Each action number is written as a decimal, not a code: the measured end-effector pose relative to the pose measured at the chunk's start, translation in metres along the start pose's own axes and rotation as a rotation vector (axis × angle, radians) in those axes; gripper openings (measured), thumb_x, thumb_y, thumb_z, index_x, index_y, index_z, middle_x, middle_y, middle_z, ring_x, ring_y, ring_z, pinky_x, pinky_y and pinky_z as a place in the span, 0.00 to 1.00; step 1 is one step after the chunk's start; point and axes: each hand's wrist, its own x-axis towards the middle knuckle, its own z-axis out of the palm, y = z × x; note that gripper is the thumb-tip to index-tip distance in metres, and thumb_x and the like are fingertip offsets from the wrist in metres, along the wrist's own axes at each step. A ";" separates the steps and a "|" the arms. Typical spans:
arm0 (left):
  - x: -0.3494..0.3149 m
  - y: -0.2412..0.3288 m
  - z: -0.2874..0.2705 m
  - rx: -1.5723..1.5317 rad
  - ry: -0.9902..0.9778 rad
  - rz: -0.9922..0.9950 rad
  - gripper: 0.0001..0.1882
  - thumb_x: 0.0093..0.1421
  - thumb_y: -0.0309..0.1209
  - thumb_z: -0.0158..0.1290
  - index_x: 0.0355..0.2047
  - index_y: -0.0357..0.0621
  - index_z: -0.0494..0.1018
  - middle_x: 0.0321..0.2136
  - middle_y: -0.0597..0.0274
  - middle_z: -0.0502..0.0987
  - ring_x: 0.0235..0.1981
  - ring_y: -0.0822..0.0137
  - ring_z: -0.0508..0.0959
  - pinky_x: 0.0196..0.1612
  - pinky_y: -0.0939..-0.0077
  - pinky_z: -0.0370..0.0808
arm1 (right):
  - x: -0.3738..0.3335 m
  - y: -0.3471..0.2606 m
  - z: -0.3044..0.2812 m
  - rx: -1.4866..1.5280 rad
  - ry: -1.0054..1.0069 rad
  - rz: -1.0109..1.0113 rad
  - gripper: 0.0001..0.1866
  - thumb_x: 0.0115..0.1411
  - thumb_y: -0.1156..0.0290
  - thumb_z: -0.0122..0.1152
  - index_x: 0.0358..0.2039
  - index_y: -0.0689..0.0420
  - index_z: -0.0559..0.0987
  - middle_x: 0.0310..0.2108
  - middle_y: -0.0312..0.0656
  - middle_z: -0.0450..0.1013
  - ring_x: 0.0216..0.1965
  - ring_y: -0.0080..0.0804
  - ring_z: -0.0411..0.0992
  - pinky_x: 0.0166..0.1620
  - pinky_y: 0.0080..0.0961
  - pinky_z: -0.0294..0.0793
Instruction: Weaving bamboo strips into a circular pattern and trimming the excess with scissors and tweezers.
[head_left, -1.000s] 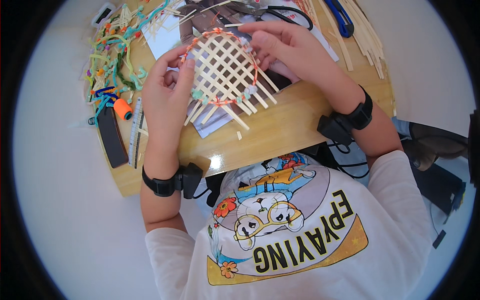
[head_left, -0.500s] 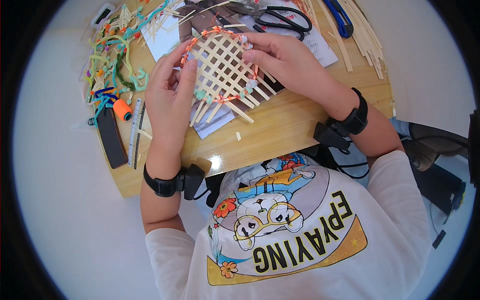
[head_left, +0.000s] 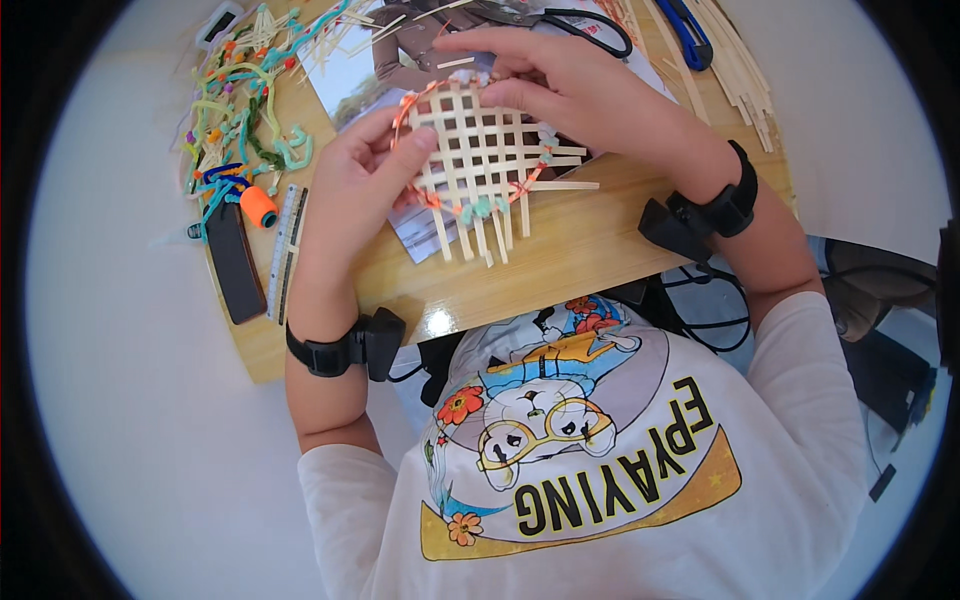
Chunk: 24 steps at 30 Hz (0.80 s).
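Between my hands is a round woven lattice [head_left: 470, 140] of thin pale bamboo strips. Orange cord wraps its rim, along with fluffy mint and white bits, and loose strip ends stick out at the bottom and right. My left hand [head_left: 370, 170] grips the lattice's left side, thumb on top and fingers underneath. At the upper right edge, my right hand [head_left: 550, 80] has its thumb against the weave and the index finger stretched out leftward; its other fingers curl near the rim, partly hidden. A printed sheet [head_left: 350, 75] lies beneath the lattice.
Coloured pipe cleaners [head_left: 265, 110] and beads pile up at the left. Below them are an orange thread spool [head_left: 259, 206], a dark phone-like slab [head_left: 234, 265] and a ruler [head_left: 284, 250]. Black-handled scissors [head_left: 590, 30], a blue cutter [head_left: 690, 38] and bamboo strips [head_left: 742, 75] lie at the back right.
The lattice has turned counterclockwise, so its loose ends now point down and right. My right hand has shifted up along the rim, and its index finger has stretched out.
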 end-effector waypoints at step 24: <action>0.007 0.043 -0.004 -0.423 0.141 0.190 0.17 0.58 0.27 0.52 0.47 0.35 0.66 0.38 0.57 0.76 0.35 0.69 0.79 0.34 0.79 0.79 | 0.005 0.026 -0.050 -0.522 0.275 0.171 0.30 0.51 0.76 0.59 0.57 0.51 0.66 0.34 0.44 0.69 0.32 0.34 0.70 0.38 0.26 0.71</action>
